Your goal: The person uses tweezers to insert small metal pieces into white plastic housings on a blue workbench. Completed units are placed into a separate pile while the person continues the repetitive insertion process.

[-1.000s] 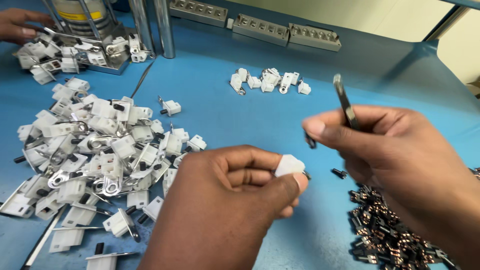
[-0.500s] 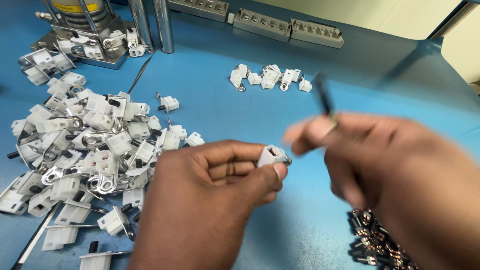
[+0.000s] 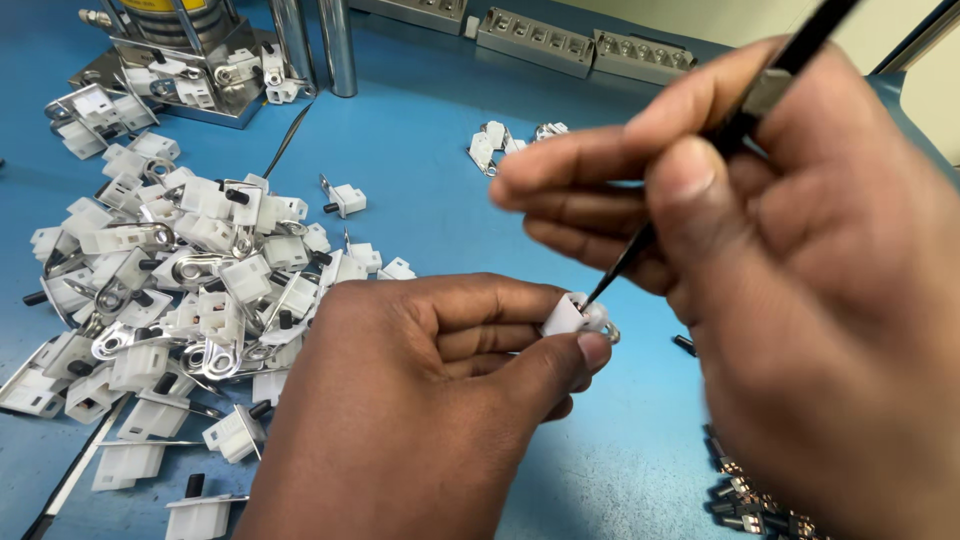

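Left hand pinching 1 small white plastic part over the blue table. Right hand clamping black tweezers, tip at that part. Heap of white parts loose at left, uncontained.

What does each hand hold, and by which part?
Left hand pinches a white plastic part by its sides; right hand grips black tweezers at mid-length.
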